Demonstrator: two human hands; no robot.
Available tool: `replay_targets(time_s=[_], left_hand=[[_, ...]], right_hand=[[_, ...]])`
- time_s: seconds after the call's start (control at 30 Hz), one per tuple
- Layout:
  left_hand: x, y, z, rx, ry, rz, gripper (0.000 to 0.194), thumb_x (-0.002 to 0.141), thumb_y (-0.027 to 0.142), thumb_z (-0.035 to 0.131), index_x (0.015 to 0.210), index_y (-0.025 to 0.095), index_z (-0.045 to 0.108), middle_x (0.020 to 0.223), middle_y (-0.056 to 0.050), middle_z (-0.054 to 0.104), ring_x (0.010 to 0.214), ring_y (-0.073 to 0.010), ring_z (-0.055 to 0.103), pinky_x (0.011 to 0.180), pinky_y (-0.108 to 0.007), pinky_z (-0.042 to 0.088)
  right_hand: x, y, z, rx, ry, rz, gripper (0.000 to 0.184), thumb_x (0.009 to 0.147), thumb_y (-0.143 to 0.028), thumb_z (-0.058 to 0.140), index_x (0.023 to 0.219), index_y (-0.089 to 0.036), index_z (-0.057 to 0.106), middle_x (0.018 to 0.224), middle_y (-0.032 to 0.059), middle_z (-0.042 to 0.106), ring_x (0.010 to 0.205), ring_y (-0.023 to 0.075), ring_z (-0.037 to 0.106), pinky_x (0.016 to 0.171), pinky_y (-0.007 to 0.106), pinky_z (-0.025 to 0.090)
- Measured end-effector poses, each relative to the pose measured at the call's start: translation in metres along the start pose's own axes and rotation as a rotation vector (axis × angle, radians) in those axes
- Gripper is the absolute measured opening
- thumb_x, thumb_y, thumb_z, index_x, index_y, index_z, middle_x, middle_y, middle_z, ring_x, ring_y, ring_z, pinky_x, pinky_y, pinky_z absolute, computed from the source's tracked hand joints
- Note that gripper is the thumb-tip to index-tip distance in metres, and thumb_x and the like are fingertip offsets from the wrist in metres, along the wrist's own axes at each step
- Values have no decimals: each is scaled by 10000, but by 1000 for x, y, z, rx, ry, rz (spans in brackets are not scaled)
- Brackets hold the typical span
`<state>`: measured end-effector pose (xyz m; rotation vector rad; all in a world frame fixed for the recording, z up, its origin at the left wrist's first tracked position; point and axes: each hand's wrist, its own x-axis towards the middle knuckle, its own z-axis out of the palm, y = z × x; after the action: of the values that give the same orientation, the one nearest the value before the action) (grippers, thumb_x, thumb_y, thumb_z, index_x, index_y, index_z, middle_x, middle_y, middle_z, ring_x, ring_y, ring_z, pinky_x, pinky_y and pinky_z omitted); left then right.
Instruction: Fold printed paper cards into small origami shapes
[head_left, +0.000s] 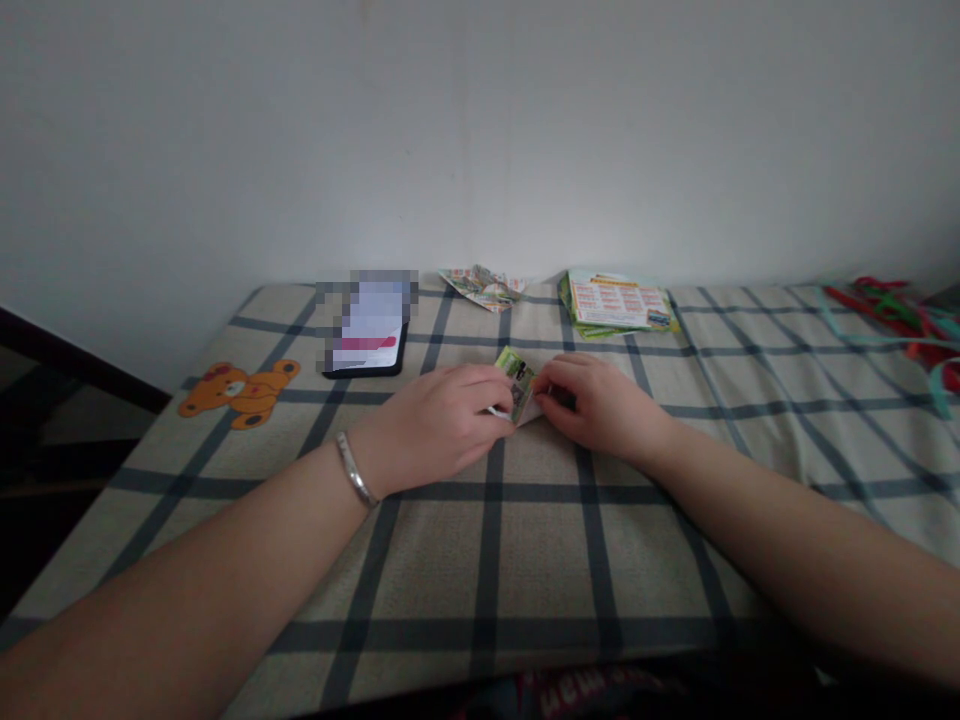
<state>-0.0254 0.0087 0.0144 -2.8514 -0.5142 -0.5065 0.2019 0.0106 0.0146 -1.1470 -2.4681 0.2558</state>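
A small folded piece of printed paper (pixel 518 385), green and pale, lies on the checked tablecloth (pixel 487 540) at the middle of the table. My left hand (pixel 435 425) rests on the cloth with its fingers curled and pinches the paper's left side. A silver bangle sits on that wrist. My right hand (pixel 600 405) comes from the right with fingers bent and pinches the paper's right side. Most of the paper is hidden between the two hands.
A phone (pixel 369 330) with a lit screen lies at the back left. A folded paper shape (pixel 484 286) and a stack of printed leaflets (pixel 615 303) sit near the wall. Coloured ribbons (pixel 900 315) lie at the far right. A bear print (pixel 240 392) marks the cloth's left.
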Motion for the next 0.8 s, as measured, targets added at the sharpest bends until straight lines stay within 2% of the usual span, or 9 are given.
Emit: replay_targets(time_s=[0.27,0.53,0.63,0.8], left_hand=[[-1,-1,4,-57,16,16,180,885,160,543,921,165,720,946,-76,690,989,-225,615,881,-388,549],[-1,2,5,-81,24,-39,182,896,165,527,929,158,706,950,-60,712,979,-207,632,908,-362,539],[-1,3,5,-83,28,-85,203,906,178,515,991,146,697,999,-66,713,1000,-208,631,937,-365,531],[0,3,7,-123,-14,-69,227,927,189,497,1025,165,701,1010,-55,704,1028,-200,621,937,-360,534]], right_hand=[[3,0,6,-14,45,23,91,831,-163,545,807,-160,632,793,45,618,757,160,536,696,269,401],[6,2,7,-2,36,55,69,807,-151,566,776,-159,627,773,32,597,723,147,518,665,260,386],[6,4,8,3,36,53,62,801,-152,574,762,-161,621,767,28,587,715,143,510,652,256,377],[6,5,8,6,33,53,65,807,-161,574,755,-167,613,760,22,583,702,138,505,637,251,368]])
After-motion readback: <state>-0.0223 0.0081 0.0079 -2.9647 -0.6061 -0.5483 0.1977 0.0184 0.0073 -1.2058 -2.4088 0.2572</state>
